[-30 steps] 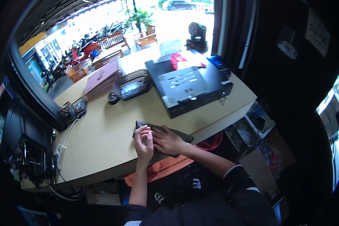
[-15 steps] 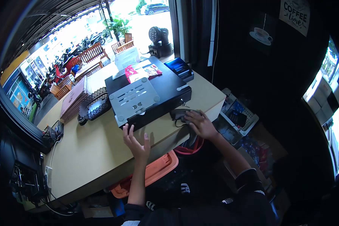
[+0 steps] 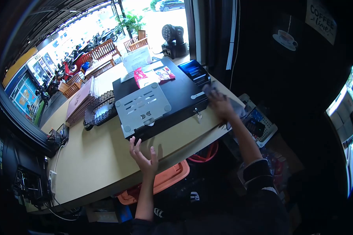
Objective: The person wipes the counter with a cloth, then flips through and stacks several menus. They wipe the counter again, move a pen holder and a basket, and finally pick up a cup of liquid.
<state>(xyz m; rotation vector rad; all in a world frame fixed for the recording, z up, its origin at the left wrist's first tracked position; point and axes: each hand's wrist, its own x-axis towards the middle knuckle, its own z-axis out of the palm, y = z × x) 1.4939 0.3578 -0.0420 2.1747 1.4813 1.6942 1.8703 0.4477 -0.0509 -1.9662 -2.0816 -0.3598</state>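
Observation:
My right hand (image 3: pixel 222 106) presses a dark grey cloth (image 3: pixel 238 107) at the right end of the wooden counter (image 3: pixel 102 156), beside the black cash drawer (image 3: pixel 180 92). Motion blurs its fingers, and part of the cloth lies hidden under the palm. At the drawer's front left corner, my left hand (image 3: pixel 145 159) has its fingers spread and holds nothing. A grey metal laptop stand (image 3: pixel 143 107) lies on top of the drawer, close to those fingertips. Keys (image 3: pixel 199 116) hang from the lock in the drawer's front.
Red and white packets (image 3: pixel 155 76) lie on the drawer, and a dark device with a blue screen (image 3: pixel 194 72) stands behind. Left of it are a black basket (image 3: pixel 102 109) and pink folders (image 3: pixel 80 102). An orange bin (image 3: pixel 170 178) is below the counter's front edge.
My right hand has slid the cloth right and away from me, from the drawer's front to its right side. The keys are now uncovered. My left hand stays by the corner.

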